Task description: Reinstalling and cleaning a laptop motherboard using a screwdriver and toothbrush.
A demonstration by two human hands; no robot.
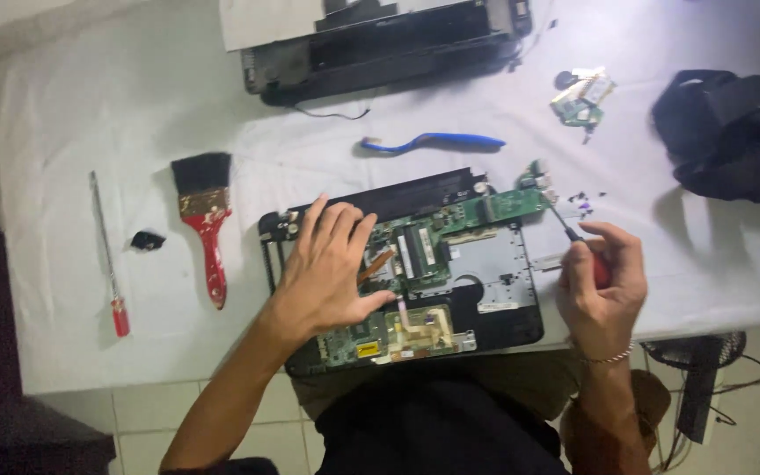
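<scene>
An opened laptop base lies at the table's near edge, its green circuit board exposed. My left hand rests flat on the board's left half, fingers spread. My right hand is closed around a red-handled screwdriver. The screwdriver's tip points at the board's upper right corner.
A red-handled paintbrush, a long thin screwdriver and a small black piece lie to the left. A blue pry tool, another dark laptop part, small circuit modules, loose screws and a black bag lie farther back.
</scene>
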